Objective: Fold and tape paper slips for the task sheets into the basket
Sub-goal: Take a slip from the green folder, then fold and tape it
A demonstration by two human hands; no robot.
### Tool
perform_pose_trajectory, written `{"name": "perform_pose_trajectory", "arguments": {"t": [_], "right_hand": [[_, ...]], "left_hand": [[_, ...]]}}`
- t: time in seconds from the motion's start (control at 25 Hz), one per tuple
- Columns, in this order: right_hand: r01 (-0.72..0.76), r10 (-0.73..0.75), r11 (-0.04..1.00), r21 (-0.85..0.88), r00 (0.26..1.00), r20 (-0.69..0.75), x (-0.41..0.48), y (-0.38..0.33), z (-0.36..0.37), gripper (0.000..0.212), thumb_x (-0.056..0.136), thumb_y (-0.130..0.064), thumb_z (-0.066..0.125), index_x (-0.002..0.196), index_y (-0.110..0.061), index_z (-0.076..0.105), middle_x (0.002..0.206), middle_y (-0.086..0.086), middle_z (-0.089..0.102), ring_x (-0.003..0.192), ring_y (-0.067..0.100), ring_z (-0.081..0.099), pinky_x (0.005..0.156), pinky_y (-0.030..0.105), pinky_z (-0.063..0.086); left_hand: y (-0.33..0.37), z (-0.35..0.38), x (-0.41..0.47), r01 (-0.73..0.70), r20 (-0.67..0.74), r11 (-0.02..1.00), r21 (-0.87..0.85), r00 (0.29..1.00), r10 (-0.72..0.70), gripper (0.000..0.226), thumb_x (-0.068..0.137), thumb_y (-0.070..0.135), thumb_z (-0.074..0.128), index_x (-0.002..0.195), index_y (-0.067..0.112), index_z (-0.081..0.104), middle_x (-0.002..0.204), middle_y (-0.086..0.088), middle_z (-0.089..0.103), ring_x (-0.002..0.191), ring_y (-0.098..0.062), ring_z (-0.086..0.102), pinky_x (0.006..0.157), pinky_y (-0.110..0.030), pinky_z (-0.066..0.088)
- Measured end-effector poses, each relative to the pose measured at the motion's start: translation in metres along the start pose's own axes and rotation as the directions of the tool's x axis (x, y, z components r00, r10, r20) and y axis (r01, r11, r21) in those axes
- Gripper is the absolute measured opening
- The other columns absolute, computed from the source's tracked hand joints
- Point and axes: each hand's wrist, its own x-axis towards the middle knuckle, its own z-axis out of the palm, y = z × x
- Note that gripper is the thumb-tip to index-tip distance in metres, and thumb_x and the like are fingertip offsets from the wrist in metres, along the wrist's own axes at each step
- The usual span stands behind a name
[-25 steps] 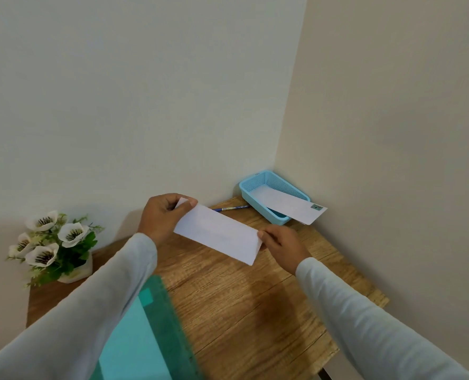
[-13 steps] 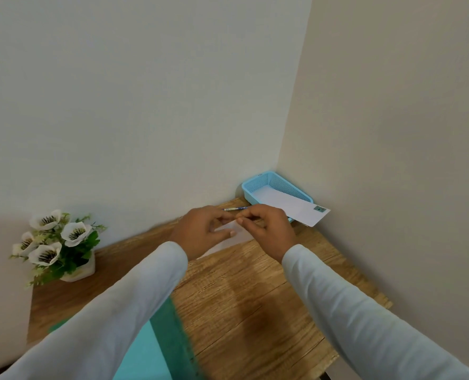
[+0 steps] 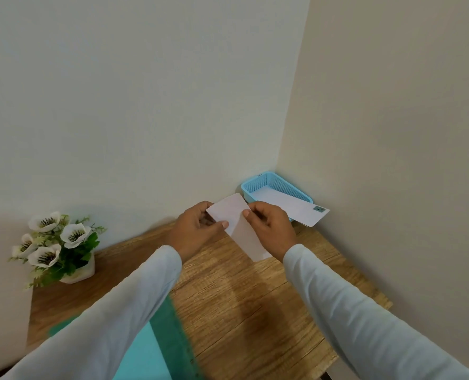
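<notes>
A folded white paper slip (image 3: 237, 223) is held up above the wooden table (image 3: 241, 303), tilted from upper left to lower right. My left hand (image 3: 197, 231) pinches its left edge with the thumb on top. My right hand (image 3: 271, 227) pinches its right edge. Behind them, in the corner, stands a light blue basket (image 3: 276, 182). A taped white slip (image 3: 291, 208) lies in it and sticks out over its right rim, with a small dark patch at its end.
A white pot of white flowers (image 3: 57, 250) stands at the table's back left. A green mat (image 3: 156, 349) lies at the near left, partly under my left sleeve. Walls close the table in at the back and right.
A second ago the slip was stretched long between my hands. They came together over it, and now it is about half as long and turned more upright.
</notes>
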Motion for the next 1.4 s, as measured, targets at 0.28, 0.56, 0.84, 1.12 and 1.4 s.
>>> {"name": "perform_pose_trajectory", "arguments": {"t": [0.28, 0.56, 0.84, 1.12, 1.4], "right_hand": [[0.139, -0.098, 0.964, -0.226, 0.978, 0.183, -0.001, -0.005, 0.007, 0.027, 0.105, -0.039, 0.052, 0.103, -0.02, 0.07, 0.096, -0.004, 0.072, 0.09, 0.012, 0.066, 0.079, 0.044, 0.058], [0.05, 0.027, 0.945, -0.322, 0.973, 0.23, -0.009, 0.014, -0.003, 0.026, 0.106, -0.037, 0.051, 0.083, -0.031, 0.059, 0.085, -0.008, 0.064, 0.085, 0.013, 0.061, 0.069, 0.032, 0.049], [-0.159, 0.21, 0.939, -0.306, 0.967, 0.144, -0.023, 0.062, -0.018, 0.019, 0.103, -0.031, 0.06, 0.087, -0.024, 0.066, 0.087, -0.007, 0.067, 0.086, 0.01, 0.062, 0.074, 0.029, 0.051], [-0.377, 0.444, 0.827, -0.418, 0.893, 0.073, -0.026, 0.099, -0.015, 0.019, 0.1, -0.027, 0.066, 0.117, -0.02, 0.07, 0.117, 0.002, 0.071, 0.11, 0.023, 0.067, 0.096, 0.042, 0.059], [-0.414, 0.471, 0.762, -0.497, 0.882, -0.013, -0.022, 0.102, -0.003, 0.031, 0.103, -0.022, 0.06, 0.134, -0.021, 0.061, 0.131, 0.003, 0.066, 0.119, 0.026, 0.063, 0.1, 0.04, 0.055]], "left_hand": [[0.016, -0.005, 0.003, -0.14, 0.043, 0.99, 0.033, 0.989, 0.139, 0.012, 0.095, 0.031, 0.07, 0.101, 0.027, 0.08, 0.096, 0.008, 0.078, 0.093, -0.013, 0.072, 0.078, -0.034, 0.06], [0.005, -0.017, -0.001, -0.025, -0.102, 0.995, -0.094, 0.995, 0.015, 0.013, 0.096, 0.027, 0.069, 0.097, 0.023, 0.081, 0.095, 0.007, 0.078, 0.093, -0.016, 0.07, 0.085, -0.036, 0.057], [-0.029, -0.021, -0.008, 0.192, -0.181, 0.962, -0.195, 0.957, -0.227, 0.013, 0.097, 0.034, 0.069, 0.097, 0.026, 0.079, 0.099, 0.003, 0.076, 0.097, -0.021, 0.067, 0.085, -0.034, 0.057], [-0.071, 0.004, -0.013, 0.346, -0.224, 0.935, 0.074, 0.92, -0.323, 0.014, 0.088, 0.012, 0.078, 0.083, 0.023, 0.072, 0.089, 0.006, 0.07, 0.085, -0.009, 0.062, 0.073, -0.022, 0.05], [-0.094, 0.028, -0.016, 0.247, -0.161, 0.882, 0.401, 0.967, -0.198, 0.024, 0.09, 0.019, 0.076, 0.108, 0.029, 0.063, 0.114, 0.006, 0.064, 0.099, -0.015, 0.061, 0.082, -0.022, 0.048]]}}
